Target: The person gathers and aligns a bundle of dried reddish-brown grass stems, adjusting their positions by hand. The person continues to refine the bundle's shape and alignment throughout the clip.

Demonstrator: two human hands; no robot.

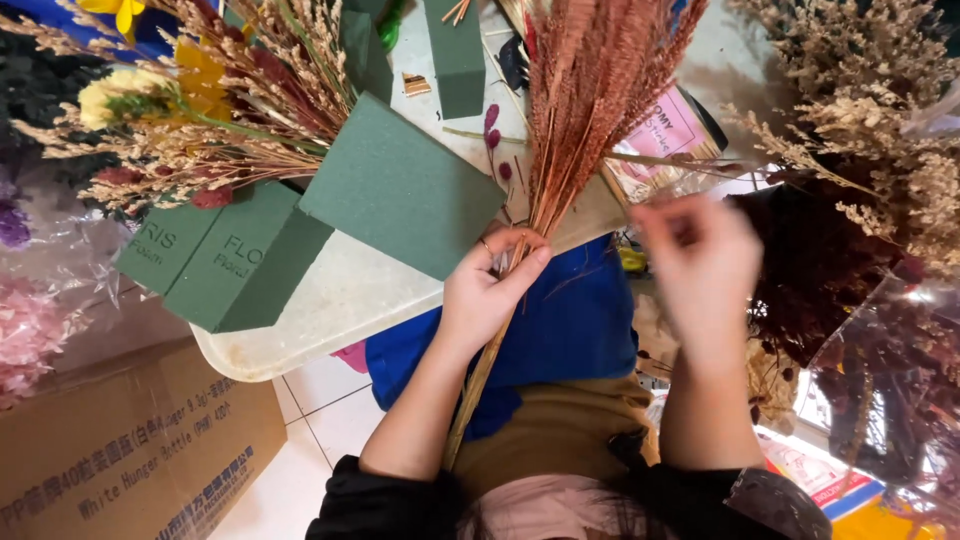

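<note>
Gripping bundle of reddish dried grass stems (590, 90) w/ left hand (487, 285), fingers clamped round stems just below plumes; stalk ends run down past forearm toward lap. Right hand (700, 265) raised just right of bundle, motion-blurred, fingers partly curled, can't tell if holding anything. Bundle stands over edge of cream tray (330, 300). On tray: green floral foam blocks (400, 190), some stuck w/ dried flowers (190, 110). Cardboard box (130, 450) lower left on tiled floor. Beige dried sprays (880, 110) at right.
</note>
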